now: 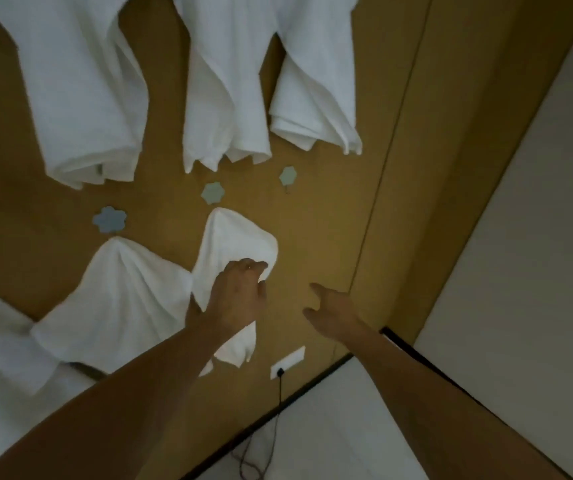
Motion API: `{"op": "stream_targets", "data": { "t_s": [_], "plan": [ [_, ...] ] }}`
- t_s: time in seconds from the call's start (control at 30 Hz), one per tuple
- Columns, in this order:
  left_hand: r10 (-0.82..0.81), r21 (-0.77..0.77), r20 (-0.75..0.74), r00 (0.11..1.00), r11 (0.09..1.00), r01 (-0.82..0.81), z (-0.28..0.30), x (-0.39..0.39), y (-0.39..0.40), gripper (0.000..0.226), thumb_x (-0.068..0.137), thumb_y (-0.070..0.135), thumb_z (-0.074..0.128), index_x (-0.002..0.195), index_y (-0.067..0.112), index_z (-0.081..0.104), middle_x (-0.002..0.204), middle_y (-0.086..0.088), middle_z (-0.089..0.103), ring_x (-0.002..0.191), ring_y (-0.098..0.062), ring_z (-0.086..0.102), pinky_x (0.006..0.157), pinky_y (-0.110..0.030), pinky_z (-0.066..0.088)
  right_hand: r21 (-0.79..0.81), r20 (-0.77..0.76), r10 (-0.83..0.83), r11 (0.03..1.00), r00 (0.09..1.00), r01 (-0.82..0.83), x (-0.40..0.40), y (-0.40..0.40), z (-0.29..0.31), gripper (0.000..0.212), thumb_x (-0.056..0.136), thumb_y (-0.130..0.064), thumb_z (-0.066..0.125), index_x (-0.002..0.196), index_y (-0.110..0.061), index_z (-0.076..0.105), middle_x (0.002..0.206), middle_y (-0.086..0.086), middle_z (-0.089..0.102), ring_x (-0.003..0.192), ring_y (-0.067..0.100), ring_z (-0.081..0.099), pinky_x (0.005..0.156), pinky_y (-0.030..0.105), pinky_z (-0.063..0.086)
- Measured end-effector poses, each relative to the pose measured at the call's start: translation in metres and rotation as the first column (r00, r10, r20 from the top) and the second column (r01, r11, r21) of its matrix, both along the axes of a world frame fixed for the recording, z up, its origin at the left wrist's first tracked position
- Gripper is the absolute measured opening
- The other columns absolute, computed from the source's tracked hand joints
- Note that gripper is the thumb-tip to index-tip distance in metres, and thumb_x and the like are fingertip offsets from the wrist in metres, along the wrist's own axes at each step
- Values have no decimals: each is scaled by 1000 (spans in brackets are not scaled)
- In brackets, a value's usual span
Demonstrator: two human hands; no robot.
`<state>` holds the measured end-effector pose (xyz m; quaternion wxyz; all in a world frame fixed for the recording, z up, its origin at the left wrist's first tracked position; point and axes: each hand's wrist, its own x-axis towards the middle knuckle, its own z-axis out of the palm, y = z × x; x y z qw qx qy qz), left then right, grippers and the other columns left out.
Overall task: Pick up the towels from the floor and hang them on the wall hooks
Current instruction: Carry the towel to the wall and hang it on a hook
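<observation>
**poster1:** Three flower-shaped hooks show on the tan wall panel [330, 237] in the head view: a blue one [109, 220] on the left, a pale green one [213, 192] in the middle, another pale green one [287, 176] to the right. The right one's bare, nothing on it.

**poster2:** And the towels?

**poster1:** A small white terry towel [234, 244] hangs peaked just under the middle hook. The left hand [240, 299] is clamped on its lower half, fingers curled into the cloth. A second white towel [118, 292] drapes from a point just below the blue hook, touching the first one's edge.

**poster2:** Right hand?

**poster1:** The right hand [333, 315] holds nothing, fingers apart, index pointing at the wall, just beside the held towel but not touching it. More white towels [80, 84] hang in the upper part of the frame. A white wall socket [287, 362] with a black cord sits near the lower towel tip.
</observation>
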<state>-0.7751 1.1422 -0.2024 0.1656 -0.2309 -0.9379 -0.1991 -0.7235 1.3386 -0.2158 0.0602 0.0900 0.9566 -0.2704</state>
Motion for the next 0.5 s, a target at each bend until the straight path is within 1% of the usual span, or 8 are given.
{"op": "stream_targets", "data": {
  "t_s": [0.07, 0.13, 0.17, 0.23, 0.3, 0.33, 0.4, 0.5],
  "plan": [
    [-123, -26, 49, 991, 992, 125, 1, 21, 35, 41, 95, 21, 52, 135, 15, 56, 130, -9, 59, 114, -26, 54, 94, -36, 48, 37, -19, -94, 995, 995, 94, 40, 28, 6, 70, 96, -46, 51, 156, -27, 20, 151, 3, 42, 132, 26, 43, 105, 36, 44],
    [-246, -51, 91, 965, 966, 252, 3, 46, 76, 42, 97, 22, 49, 138, 15, 53, 135, -9, 55, 117, -24, 52, 96, -34, 46, 84, -64, -200, 975, 978, 205, 87, 58, 12, 69, 94, -46, 53, 154, -30, 23, 144, 4, 50, 126, 28, 49, 99, 40, 48],
    [-312, -59, 104, 944, 946, 319, 4, 61, 98, 43, 98, 22, 47, 140, 14, 51, 134, -9, 55, 116, -24, 53, 95, -35, 46, 101, -80, -252, 960, 964, 260, 113, 75, 13, 68, 93, -46, 53, 154, -31, 25, 141, 5, 53, 124, 29, 50, 98, 42, 48],
    [-443, -58, 121, 889, 890, 451, 4, 101, 146, 44, 99, 24, 47, 141, 14, 49, 127, -9, 59, 111, -23, 55, 91, -37, 49, 115, -92, -363, 921, 927, 372, 171, 109, 10, 66, 93, -47, 53, 152, -30, 29, 138, 7, 55, 124, 32, 49, 100, 44, 46],
    [-552, -37, 139, 822, 827, 561, 3, 149, 195, 43, 98, 26, 49, 140, 14, 51, 127, -8, 58, 114, -26, 54, 93, -37, 49, 120, -96, -487, 860, 868, 496, 234, 144, 6, 65, 92, -48, 54, 150, -30, 31, 139, 7, 53, 127, 32, 46, 103, 46, 43],
    [-598, -21, 143, 789, 795, 607, 2, 175, 222, 41, 98, 25, 50, 137, 14, 54, 129, -8, 57, 116, -28, 54, 94, -38, 48, 130, -101, -541, 825, 835, 550, 268, 159, 6, 66, 92, -48, 54, 151, -30, 29, 142, 7, 51, 129, 32, 44, 103, 46, 41],
    [-667, -1, 148, 730, 738, 675, -1, 227, 270, 37, 96, 21, 52, 131, 12, 58, 128, -9, 56, 115, -29, 54, 93, -36, 48, 141, -116, -621, 762, 775, 632, 334, 186, 4, 68, 93, -48, 55, 152, -31, 26, 144, 7, 48, 130, 32, 42, 103, 47, 41],
    [-763, -40, 197, 615, 621, 783, -15, 339, 346, 47, 98, 28, 51, 143, 17, 47, 138, -10, 51, 124, -27, 48, 102, -36, 43, 144, -103, -752, 636, 651, 758, 465, 226, -12, 68, 93, -48, 56, 152, -30, 27, 144, 7, 48, 131, 32, 42, 103, 48, 41]
  ]
}}
